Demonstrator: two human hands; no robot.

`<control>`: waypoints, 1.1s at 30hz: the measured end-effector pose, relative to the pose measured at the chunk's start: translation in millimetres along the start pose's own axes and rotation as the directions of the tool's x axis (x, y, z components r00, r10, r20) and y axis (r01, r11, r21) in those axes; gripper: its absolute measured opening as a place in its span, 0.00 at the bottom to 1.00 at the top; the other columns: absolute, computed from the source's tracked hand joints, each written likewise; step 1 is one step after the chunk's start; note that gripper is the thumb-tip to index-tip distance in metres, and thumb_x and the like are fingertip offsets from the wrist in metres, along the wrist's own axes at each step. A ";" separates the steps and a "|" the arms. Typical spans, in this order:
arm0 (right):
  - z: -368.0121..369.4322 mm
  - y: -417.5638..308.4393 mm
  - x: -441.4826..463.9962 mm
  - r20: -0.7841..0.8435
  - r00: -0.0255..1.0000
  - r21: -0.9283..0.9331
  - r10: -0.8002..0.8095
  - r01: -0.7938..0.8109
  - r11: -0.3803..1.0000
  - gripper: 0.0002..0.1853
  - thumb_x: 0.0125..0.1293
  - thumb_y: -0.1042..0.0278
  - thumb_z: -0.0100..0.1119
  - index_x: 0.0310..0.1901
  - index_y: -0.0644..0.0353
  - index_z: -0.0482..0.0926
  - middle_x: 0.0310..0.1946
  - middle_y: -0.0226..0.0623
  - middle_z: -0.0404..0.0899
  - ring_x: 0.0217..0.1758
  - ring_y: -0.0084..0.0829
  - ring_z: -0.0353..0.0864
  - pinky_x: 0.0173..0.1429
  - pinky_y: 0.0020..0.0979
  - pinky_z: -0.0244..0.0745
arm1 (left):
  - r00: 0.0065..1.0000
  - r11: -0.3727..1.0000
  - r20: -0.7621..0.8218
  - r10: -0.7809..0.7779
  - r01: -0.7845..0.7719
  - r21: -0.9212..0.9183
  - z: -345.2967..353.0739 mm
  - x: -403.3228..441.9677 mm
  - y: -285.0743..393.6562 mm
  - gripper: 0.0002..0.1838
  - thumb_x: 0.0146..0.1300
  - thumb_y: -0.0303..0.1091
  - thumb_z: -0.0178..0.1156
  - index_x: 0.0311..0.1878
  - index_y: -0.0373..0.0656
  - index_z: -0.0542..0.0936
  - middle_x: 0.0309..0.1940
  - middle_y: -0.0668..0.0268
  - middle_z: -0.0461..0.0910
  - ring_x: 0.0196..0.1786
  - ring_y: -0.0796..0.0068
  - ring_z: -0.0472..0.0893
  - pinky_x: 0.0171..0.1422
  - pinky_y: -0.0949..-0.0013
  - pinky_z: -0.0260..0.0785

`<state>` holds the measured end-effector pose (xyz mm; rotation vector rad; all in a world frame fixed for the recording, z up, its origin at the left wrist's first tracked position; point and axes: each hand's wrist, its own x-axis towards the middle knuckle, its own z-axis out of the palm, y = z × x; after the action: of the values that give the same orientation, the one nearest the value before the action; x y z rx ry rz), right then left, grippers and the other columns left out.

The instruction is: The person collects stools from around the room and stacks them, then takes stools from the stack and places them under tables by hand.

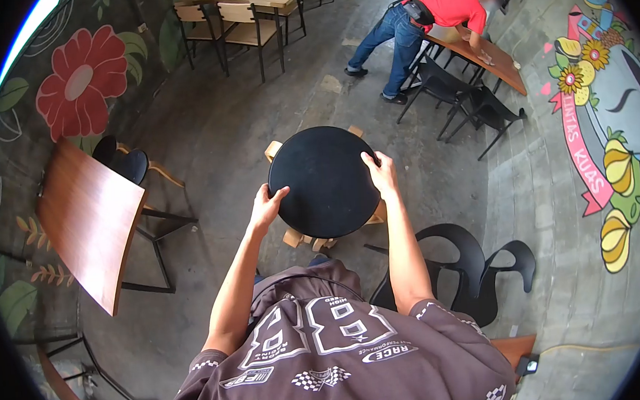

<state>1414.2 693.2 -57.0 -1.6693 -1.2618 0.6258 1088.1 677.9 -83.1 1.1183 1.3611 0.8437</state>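
A stool (pixel 324 181) with a round black seat and light wooden legs is in front of my body, seen from above. My left hand (pixel 267 205) grips the left edge of its seat, thumb on top. Opposite it, my right hand (pixel 382 175) holds the upper right edge, its thumb also on the black surface. The fingers under the rim are hidden. Several wooden leg ends stick out around the seat; whether they belong to one stool or a stack I cannot tell.
Left of me stands a wooden table (pixel 94 214), with black-seated stools (pixel 133 166) behind it. Black chairs (pixel 478 264) are close on my right. Further off, a person in a red shirt (pixel 451 8) leans over another table (pixel 498 63). Wooden chairs (pixel 251 32) stand at the back.
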 end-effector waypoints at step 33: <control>66.8 123.0 14.0 -0.108 0.977 -0.244 0.185 -0.207 0.947 0.29 0.71 0.43 0.53 0.38 0.71 0.73 0.37 0.62 0.79 0.44 0.61 0.79 0.48 0.52 0.72 | 0.995 0.904 -0.099 0.029 0.016 0.428 48.7 169.2 -71.8 0.35 0.61 0.53 0.65 0.64 0.37 0.71 0.57 0.45 0.77 0.61 0.48 0.76 0.65 0.56 0.68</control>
<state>1421.2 724.5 -194.0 -2.0319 -1.1617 0.5210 1138.6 811.5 -208.6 1.4311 1.6825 0.6253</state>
